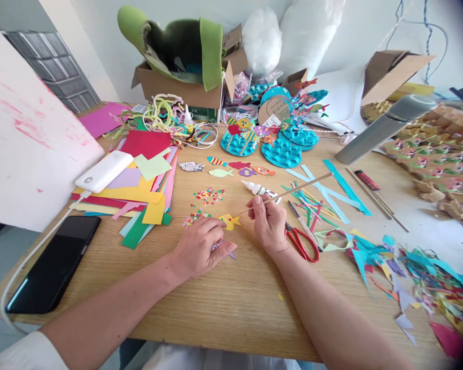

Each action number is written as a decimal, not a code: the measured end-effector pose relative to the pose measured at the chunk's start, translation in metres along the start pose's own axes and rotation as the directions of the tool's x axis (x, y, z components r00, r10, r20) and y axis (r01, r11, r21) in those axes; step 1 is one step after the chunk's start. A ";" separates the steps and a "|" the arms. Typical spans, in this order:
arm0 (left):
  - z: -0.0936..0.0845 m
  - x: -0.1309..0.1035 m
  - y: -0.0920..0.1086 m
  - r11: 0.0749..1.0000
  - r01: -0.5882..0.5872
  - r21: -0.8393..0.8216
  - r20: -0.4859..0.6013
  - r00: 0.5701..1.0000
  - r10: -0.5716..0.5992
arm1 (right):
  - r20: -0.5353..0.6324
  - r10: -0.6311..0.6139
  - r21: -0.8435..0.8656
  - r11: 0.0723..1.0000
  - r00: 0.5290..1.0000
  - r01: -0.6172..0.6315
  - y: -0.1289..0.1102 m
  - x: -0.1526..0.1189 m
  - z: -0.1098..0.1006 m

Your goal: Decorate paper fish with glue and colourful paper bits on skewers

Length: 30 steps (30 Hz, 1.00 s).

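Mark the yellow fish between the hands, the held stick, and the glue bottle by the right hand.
Yellow fish [227, 221]: head view, on its body.
Stick [300, 188]: head view, along its shaft.
Glue bottle [256, 189]: head view, on its body.

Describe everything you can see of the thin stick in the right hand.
The thin stick is straight, plain tan and looks wooden. The right hand pinches it between thumb and fingers, which hide a short stretch. It lies slanted across the view: its longer part runs up and right, past the white bottle, while its narrow tip points left at the yellow paper fish. Whether the tip touches the fish cannot be told.
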<state>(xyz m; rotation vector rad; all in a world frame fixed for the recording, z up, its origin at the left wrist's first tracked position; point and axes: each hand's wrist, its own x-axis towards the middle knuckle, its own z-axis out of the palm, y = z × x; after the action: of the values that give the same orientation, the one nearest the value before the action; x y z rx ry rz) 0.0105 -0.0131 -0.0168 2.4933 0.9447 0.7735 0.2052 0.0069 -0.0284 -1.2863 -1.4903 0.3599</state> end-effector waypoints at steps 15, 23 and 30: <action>-0.002 0.000 0.006 0.978 -0.207 0.009 -0.067 0.976 0.207 | 0.040 0.025 0.013 1.000 0.999 -0.026 -0.002 0.002 0.004; 0.007 -0.006 0.009 0.919 -0.381 0.104 -0.087 0.917 0.390 | 0.211 0.023 -0.059 0.998 0.977 -0.010 -0.014 0.022 0.017; 0.011 -0.009 0.009 0.932 -0.347 0.103 -0.112 0.927 0.358 | 0.215 0.018 -0.272 0.961 0.976 0.042 -0.018 0.054 0.032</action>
<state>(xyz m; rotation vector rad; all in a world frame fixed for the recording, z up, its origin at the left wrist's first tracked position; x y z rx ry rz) 0.0155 -0.0273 -0.0242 2.7540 0.5784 1.0366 0.1779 0.0583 0.0007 -1.4933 -1.7796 0.2985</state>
